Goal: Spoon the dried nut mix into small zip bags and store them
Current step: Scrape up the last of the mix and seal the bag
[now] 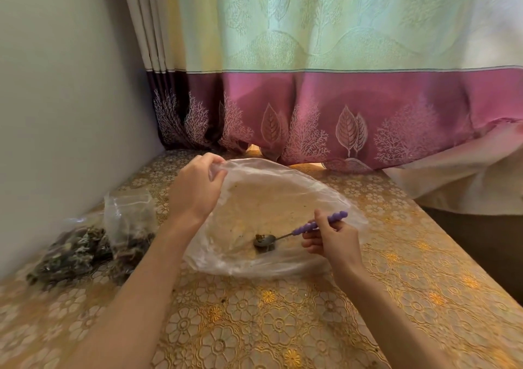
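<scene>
A large clear plastic bag point(271, 199) lies open on the table, nearly empty, with crumbs on its inside. My left hand point(195, 187) pinches the bag's far left rim and lifts it. My right hand point(329, 240) grips the purple beaded handle of a metal spoon point(264, 240). The spoon's bowl sits low inside the bag with a small clump of nut mix point(259, 237) on it. At the left, small clear zip bags point(127, 221) filled with dark dried mix lie against the wall.
The table carries a gold floral cloth point(254, 326). A grey wall point(56, 114) borders its left side. A green and pink curtain point(325, 99) hangs along the back edge. The table's right edge point(464, 258) drops away to dark floor.
</scene>
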Demonstrator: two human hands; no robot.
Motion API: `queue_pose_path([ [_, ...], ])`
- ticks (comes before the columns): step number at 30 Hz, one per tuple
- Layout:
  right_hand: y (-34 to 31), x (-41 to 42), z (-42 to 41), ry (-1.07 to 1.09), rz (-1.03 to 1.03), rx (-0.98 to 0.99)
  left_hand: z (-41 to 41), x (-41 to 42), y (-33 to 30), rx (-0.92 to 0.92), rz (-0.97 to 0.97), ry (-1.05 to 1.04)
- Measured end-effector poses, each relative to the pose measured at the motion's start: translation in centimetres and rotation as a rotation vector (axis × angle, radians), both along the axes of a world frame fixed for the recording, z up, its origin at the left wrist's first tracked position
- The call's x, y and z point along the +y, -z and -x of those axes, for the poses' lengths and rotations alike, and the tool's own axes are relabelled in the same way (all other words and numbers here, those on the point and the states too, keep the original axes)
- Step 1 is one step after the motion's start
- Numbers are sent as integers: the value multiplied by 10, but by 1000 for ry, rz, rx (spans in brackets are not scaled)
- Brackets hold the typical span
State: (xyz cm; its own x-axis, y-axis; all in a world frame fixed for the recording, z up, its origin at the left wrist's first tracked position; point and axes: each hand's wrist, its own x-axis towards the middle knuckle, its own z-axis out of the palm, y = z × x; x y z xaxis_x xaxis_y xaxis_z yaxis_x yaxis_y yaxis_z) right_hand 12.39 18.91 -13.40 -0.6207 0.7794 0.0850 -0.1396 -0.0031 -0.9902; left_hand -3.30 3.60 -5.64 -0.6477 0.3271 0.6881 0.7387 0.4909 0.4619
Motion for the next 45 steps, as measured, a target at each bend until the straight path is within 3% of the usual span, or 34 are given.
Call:
queue_pose_path([
  [18, -10, -15, 12, -87, 180, 149, -3, -12, -12, -9, -35, 60],
  [40, -13, -6, 0, -56, 296, 235, 27, -19, 24, -181, 4, -161],
  [45, -22, -5, -2, -52, 246, 230, 24, -15, 29, -324, 69, -54],
])
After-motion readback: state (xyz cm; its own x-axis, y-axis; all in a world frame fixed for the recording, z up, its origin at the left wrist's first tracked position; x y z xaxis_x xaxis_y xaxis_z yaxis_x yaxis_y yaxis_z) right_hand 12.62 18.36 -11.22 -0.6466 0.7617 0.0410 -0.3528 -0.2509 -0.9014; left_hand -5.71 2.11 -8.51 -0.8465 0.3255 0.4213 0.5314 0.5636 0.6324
